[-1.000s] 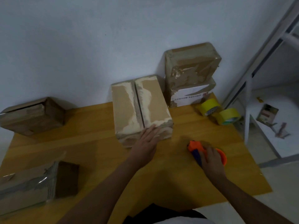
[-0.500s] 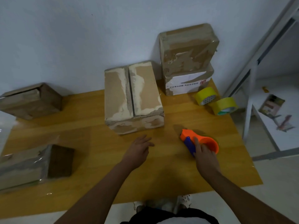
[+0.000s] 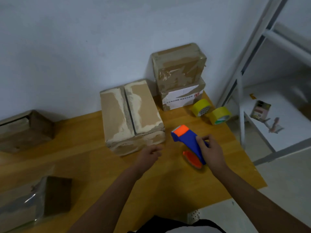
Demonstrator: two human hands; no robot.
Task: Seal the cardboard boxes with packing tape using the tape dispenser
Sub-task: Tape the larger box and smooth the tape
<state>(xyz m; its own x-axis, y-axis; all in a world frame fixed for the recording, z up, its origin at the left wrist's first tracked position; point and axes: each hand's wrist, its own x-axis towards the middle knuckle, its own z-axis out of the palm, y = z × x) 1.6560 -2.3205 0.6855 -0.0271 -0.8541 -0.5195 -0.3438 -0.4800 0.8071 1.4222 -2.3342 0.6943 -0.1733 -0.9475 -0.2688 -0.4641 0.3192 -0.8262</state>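
Observation:
A worn cardboard box [image 3: 131, 115] stands in the middle of the wooden table [image 3: 94, 165], its two top flaps meeting at an untaped seam. My right hand [image 3: 210, 152] grips the blue and orange tape dispenser [image 3: 186, 140], raised off the table just right of the box, orange end pointing away from me. My left hand [image 3: 149, 154] hovers with loosely curled fingers at the box's near right corner, holding nothing.
Two taped boxes [image 3: 180, 76] are stacked against the wall behind. Two yellow tape rolls [image 3: 212, 111] lie at the table's right rear. More boxes sit at the left edge [image 3: 25, 128] and near left [image 3: 33, 200]. A white metal rack [image 3: 244, 81] stands to the right.
My left hand came off the box's front and drew back. My right hand lifted the dispenser from the table and turned it up beside the box.

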